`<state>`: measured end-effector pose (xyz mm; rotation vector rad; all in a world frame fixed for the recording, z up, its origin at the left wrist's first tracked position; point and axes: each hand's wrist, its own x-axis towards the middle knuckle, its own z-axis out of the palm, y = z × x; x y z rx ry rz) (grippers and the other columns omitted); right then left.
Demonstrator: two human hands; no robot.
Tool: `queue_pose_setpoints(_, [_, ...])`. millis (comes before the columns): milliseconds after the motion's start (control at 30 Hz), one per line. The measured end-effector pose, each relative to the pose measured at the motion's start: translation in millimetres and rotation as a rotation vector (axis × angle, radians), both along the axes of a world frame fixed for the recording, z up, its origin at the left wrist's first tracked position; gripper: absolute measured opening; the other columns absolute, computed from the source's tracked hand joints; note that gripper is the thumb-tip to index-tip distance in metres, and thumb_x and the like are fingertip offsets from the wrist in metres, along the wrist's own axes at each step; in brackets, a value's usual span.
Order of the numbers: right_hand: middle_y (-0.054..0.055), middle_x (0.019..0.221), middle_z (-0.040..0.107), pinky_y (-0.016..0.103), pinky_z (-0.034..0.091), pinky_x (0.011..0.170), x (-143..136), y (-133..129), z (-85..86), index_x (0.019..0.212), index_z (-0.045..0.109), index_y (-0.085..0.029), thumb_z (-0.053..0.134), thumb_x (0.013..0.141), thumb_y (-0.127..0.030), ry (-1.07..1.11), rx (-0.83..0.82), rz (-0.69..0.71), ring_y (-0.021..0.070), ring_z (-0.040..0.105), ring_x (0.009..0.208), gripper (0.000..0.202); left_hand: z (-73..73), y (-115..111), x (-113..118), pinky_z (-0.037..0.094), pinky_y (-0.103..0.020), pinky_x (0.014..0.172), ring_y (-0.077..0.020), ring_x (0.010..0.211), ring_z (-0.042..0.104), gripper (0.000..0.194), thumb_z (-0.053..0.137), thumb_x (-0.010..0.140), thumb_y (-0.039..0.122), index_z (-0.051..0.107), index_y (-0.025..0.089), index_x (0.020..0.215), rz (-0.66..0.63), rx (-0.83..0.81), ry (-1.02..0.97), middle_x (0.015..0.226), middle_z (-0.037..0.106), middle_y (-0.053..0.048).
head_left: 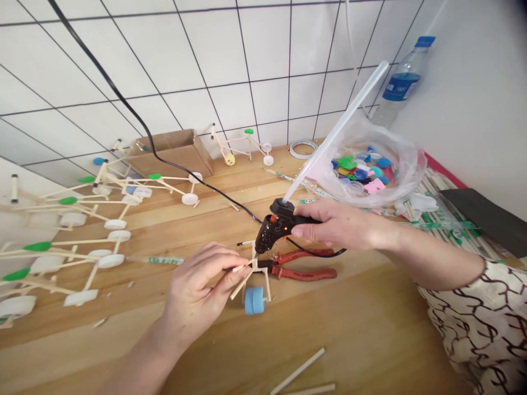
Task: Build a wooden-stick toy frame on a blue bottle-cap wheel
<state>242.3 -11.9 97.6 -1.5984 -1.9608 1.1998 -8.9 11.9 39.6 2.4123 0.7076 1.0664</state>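
My right hand (329,222) is wrapped round the handle of a black glue gun (272,230), which has a long clear glue stick (337,131) standing out of its back. The gun's nozzle points down at a joint of a small wooden stick frame (267,282). My left hand (206,285) pinches sticks of that frame between thumb and fingers. Blue bottle caps (254,300) sit at the near end of the frame. Red-handled pliers (304,273) lie on the table just behind and to the right of the frame, their jaws partly hidden by it.
Several stick models with white cap wheels (111,260) stand at the left. A cardboard box (177,153), tape roll (303,149), bag of coloured caps (379,175) and bottle (401,82) line the back. Loose sticks (298,370) lie in front. A black cable (135,118) crosses the left.
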Motion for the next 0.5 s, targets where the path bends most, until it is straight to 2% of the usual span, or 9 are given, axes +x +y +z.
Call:
queue_pose_setpoints(233, [-0.006,0.054,0.035,0.023,0.023,0.049,0.0,1.0,-7.3,0.09,0.06,-0.013,0.05,0.087,-0.04,0.083,-0.031,0.005,0.0068,0.033,0.049,0.029,1.3,-1.0,0.4,0.051,-0.025,0.063,-0.0121,0.067,0.062,0.011,0.066,0.077,0.009,0.064,0.02,0.078,-0.001,-0.002,0.003,0.071,0.067,0.002])
queue_pose_setpoints(500, [-0.007,0.052,0.038,0.022,0.024,0.046,-3.6,3.7,-10.5,0.091,0.057,-0.013,0.049,0.087,-0.036,0.12,-0.087,0.001,0.0063,0.035,0.046,0.025,0.5,0.2,-0.6,0.051,-0.025,0.062,-0.0131,0.068,0.062,0.01,0.065,0.078,0.01,0.064,0.02,0.079,-0.006,0.005,0.016,0.071,0.067,0.001])
